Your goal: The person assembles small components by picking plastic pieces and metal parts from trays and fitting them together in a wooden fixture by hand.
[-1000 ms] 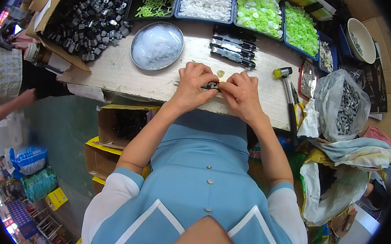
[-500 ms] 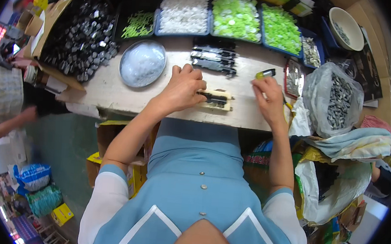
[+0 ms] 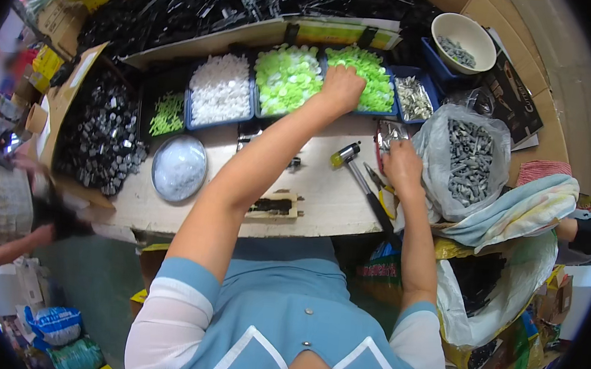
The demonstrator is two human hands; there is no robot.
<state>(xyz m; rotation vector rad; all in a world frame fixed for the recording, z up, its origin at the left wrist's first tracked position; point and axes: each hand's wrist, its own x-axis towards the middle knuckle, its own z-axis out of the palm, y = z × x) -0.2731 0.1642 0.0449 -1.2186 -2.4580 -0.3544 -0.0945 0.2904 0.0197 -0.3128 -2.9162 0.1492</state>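
Observation:
My left hand (image 3: 343, 90) reaches over the table into the right-hand bin of green pieces (image 3: 376, 87); its fingers curl down, with the tips hidden. My right hand (image 3: 402, 166) is at the small red tray of thin metal parts (image 3: 388, 133), fingers bent together at its near edge. Whatever either hand pinches is too small or hidden to see. Between my arms lies a hammer (image 3: 377, 208) with a yellow-green and dark head, beside yellow-handled pliers (image 3: 390, 200). A cream fixture block (image 3: 296, 207) holding a black part sits near the front edge, partly behind my left forearm.
Bins of white pieces (image 3: 221, 92), pale green discs (image 3: 286, 80) and metal parts (image 3: 413, 100) line the back. A round dish (image 3: 179, 168) and a heap of black parts (image 3: 108, 135) are left; a plastic bag of grey pieces (image 3: 469, 160) is right. Another person's arm (image 3: 16, 244) shows far left.
The left hand has left the fixture and gone into the green bin. My right hand has put the hammer down and moved to the red tray. The view has tilted up.

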